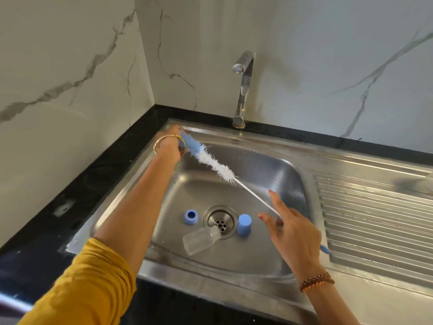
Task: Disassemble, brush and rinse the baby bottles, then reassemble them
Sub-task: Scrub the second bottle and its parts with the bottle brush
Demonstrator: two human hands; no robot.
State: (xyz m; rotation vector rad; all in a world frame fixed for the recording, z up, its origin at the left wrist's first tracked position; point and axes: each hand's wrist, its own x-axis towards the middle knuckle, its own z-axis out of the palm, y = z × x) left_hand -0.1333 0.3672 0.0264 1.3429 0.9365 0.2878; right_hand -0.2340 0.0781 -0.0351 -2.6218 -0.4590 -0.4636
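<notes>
Right hand [295,233] holds brush [216,165] by thin handle, index finger straight. Left hand [170,146] at sink [302,158] back-left corner, touching brush's blue tip; grip unclear. In basin: clear bottle [201,240] on side, neck over drain [220,222]; blue ring [191,216] left, blue cap [244,225] right.

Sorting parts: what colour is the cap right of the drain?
Light blue cap, head view.

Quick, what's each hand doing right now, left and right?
Left hand: reaching to the sink's back corner, fingers hidden; grip cannot be told.
Right hand: holding the bottle brush by its thin handle.
</notes>
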